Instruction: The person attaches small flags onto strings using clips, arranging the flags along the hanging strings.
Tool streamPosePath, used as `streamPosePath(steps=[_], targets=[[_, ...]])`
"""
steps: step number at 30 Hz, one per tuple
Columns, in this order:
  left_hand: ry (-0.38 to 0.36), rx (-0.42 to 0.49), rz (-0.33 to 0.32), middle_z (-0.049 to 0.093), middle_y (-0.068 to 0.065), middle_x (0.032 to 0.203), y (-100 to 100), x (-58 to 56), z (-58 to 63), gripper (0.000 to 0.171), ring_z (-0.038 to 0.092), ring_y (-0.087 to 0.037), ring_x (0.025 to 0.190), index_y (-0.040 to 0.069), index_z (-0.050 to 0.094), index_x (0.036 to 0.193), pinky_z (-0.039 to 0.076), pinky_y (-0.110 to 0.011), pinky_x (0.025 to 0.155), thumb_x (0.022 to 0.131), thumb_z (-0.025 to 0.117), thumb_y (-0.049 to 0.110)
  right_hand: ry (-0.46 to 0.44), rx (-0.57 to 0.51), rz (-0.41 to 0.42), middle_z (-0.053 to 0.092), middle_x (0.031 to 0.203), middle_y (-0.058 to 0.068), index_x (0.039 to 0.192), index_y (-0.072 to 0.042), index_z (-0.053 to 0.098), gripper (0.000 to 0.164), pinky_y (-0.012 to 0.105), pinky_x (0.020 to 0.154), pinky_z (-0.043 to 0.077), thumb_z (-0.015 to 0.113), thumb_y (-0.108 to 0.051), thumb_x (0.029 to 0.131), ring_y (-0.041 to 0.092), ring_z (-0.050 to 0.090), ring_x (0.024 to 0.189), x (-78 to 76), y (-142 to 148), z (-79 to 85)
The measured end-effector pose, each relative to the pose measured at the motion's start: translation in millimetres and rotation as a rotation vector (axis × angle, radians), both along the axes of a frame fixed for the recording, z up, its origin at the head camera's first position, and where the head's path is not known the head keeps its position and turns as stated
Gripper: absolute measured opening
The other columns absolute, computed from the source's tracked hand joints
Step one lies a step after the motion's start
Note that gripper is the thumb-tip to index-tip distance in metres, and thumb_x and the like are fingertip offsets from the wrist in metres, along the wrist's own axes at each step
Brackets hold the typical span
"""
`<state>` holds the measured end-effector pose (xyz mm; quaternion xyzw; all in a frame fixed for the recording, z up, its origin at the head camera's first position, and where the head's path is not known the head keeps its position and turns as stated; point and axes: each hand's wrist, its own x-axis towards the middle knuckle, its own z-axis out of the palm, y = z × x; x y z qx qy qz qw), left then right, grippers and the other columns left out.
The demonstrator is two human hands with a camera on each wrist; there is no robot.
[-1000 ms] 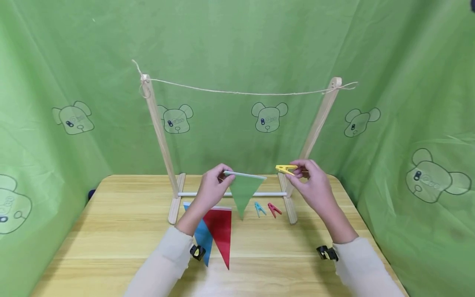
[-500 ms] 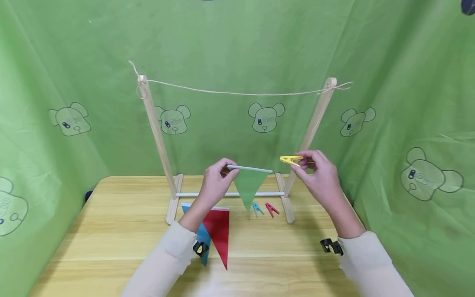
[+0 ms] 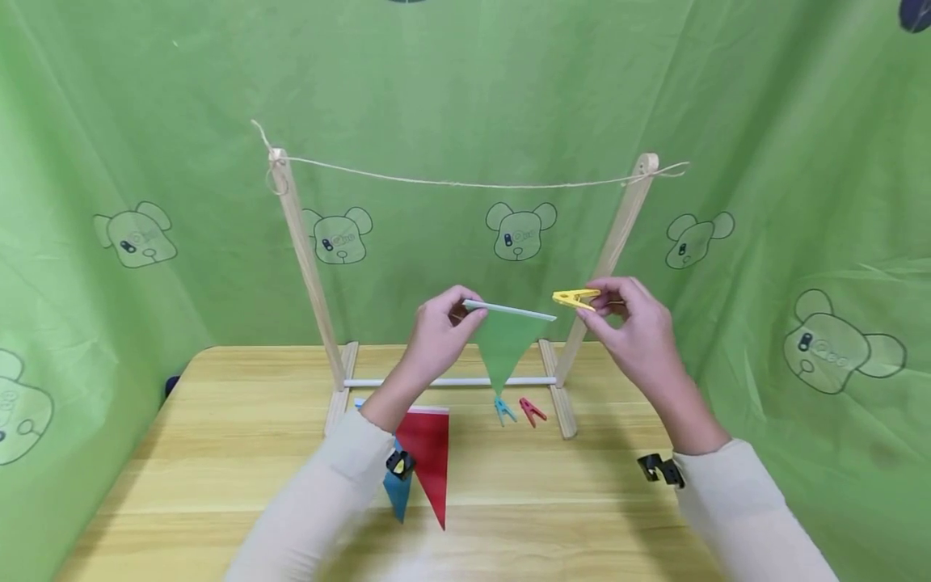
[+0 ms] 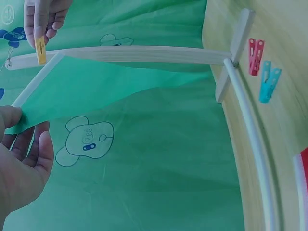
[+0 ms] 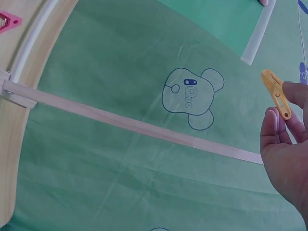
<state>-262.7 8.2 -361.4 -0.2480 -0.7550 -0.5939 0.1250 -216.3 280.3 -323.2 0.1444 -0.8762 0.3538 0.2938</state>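
My left hand pinches the left end of the white top strip of a green triangular pennant. The pennant hangs point down in front of the wooden frame, below the string. Between thumb and fingers of my right hand is a yellow clothespin, its nose turned left, near the pennant's free corner. In the right wrist view the clothespin is apart from the strip's end. On the table lie a blue clothespin, a red clothespin, a red pennant and a blue pennant, partly behind my left arm.
Two wooden posts carry the string, tied at both tops, and a white rod joins their feet. Green cloth surrounds the wooden table at the back and both sides.
Both hands have risen towards the string, the left also moving right with the green pennant and the right slightly right with the yellow clothespin. The view has shifted a little.
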Motion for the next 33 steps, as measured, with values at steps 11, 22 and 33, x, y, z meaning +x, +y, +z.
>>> streamPosePath(steps=[11, 22, 33], targets=[[0.008, 0.011, -0.013, 0.066, -0.008, 0.086, 6, -7.1, 22.0, 0.009, 0.055, -0.016, 0.071, 0.005, 0.07, 0.104, 0.048, -0.021, 0.058, 0.097, 0.071, 0.009, 0.039, 0.031, 0.002, 0.065, 0.105, 0.013, 0.12, 0.004, 0.064, 0.035, 0.003, 0.082, 0.049, 0.078, 0.001, 0.089, 0.005, 0.057, 0.091, -5.5, -1, 24.1], [-0.011, 0.068, -0.015, 0.064, -0.007, 0.085, 12, -16.9, 34.2, 0.009, 0.054, -0.014, 0.072, 0.004, 0.07, 0.104, 0.047, -0.021, 0.06, 0.096, 0.07, 0.009, 0.111, 0.087, 0.024, 0.066, 0.104, 0.015, 0.12, 0.007, 0.064, 0.037, 0.002, 0.082, 0.048, 0.079, 0.003, 0.087, 0.003, 0.056, 0.09, -15.5, -4, 55.7], [-0.024, 0.123, -0.02, 0.064, -0.006, 0.086, 22, -21.8, 49.9, 0.011, 0.054, -0.014, 0.072, 0.003, 0.069, 0.106, 0.047, -0.021, 0.06, 0.097, 0.07, 0.008, 0.179, 0.114, 0.017, 0.065, 0.104, 0.015, 0.118, 0.005, 0.066, 0.034, 0.003, 0.082, 0.048, 0.079, 0.002, 0.087, -0.004, 0.056, 0.088, -16.5, -3, 85.4]])
